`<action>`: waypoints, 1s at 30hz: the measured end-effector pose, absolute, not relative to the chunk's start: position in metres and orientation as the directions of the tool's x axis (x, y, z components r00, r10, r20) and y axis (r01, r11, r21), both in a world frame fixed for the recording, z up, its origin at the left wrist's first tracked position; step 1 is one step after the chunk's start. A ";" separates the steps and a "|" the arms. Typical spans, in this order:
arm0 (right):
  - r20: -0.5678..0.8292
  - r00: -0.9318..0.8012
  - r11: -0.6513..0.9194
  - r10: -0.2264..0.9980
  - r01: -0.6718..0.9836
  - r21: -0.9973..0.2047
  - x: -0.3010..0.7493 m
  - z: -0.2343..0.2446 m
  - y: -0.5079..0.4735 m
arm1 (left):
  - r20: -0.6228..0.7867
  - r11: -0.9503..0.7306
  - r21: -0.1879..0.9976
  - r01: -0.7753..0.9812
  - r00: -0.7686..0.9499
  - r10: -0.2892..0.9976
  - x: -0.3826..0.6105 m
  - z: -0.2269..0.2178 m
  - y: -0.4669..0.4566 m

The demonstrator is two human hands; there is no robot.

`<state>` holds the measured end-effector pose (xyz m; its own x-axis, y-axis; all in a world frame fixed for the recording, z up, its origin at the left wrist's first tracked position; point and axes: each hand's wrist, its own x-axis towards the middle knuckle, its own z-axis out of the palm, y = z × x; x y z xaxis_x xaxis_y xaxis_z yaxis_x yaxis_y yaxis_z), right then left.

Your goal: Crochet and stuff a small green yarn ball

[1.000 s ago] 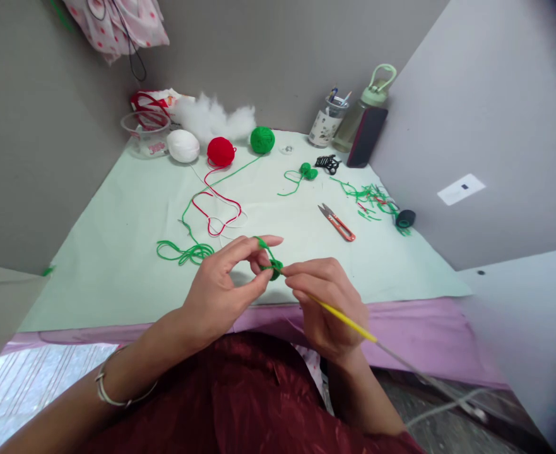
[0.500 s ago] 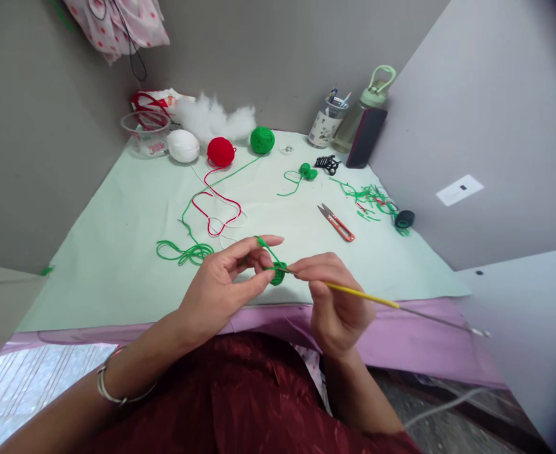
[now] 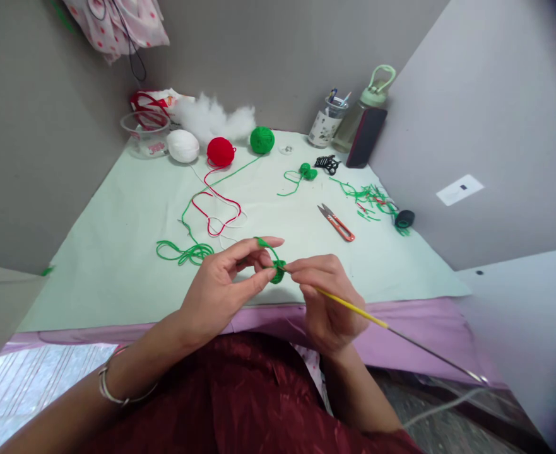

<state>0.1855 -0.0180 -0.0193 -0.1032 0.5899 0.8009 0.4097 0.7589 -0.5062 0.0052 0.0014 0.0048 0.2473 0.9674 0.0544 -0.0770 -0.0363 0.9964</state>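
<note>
My left hand (image 3: 223, 280) pinches a small green crochet piece (image 3: 278, 272) between thumb and fingers, with green yarn looped over its raised forefinger. My right hand (image 3: 327, 296) grips a yellow-handled crochet hook (image 3: 353, 307) whose tip is in the green piece; its metal tail points down to the right. The green strand runs back across the pale green table mat (image 3: 117, 252) through a loose coil (image 3: 185, 252) to a green yarn ball (image 3: 262, 139).
At the back lie a red yarn ball (image 3: 221, 151), a white ball (image 3: 183, 145), white stuffing (image 3: 214, 116) and a clear tub (image 3: 145, 132). Red-handled snips (image 3: 337, 222), green yarn scraps (image 3: 370, 198), a small green crocheted piece (image 3: 308, 171), a pen cup (image 3: 325, 123) and a bottle (image 3: 365, 110) sit on the right.
The hook's tail swung up to nearly level, then dropped back down to the right. My right hand shifted slightly with it; my left hand kept its pinch on the green piece.
</note>
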 end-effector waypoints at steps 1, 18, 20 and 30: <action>0.816 -0.075 0.761 0.574 0.417 -0.497 0.184 -0.021 -0.018 | 0.060 -0.042 0.996 -0.081 0.241 0.969 0.006 0.004 0.001; 0.904 -0.024 0.755 0.427 0.560 -0.341 0.167 -0.051 -0.014 | -0.186 0.356 0.836 -0.417 0.395 0.900 0.012 -0.004 -0.002; 0.845 0.019 0.751 0.534 0.448 -0.485 0.169 -0.043 -0.014 | -0.238 0.452 0.768 -0.454 0.453 0.859 0.008 -0.003 0.002; 0.505 0.163 0.528 0.848 -0.175 -0.831 0.170 -0.025 -0.012 | -0.055 0.210 0.907 -0.365 0.390 0.919 0.006 -0.003 0.004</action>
<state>0.1697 -0.0124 -0.0250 0.1625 0.8479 0.5046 -0.1748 0.5280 -0.8311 0.0063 0.0042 -0.0035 0.3904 0.9190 -0.0555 -0.3653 0.2100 0.9069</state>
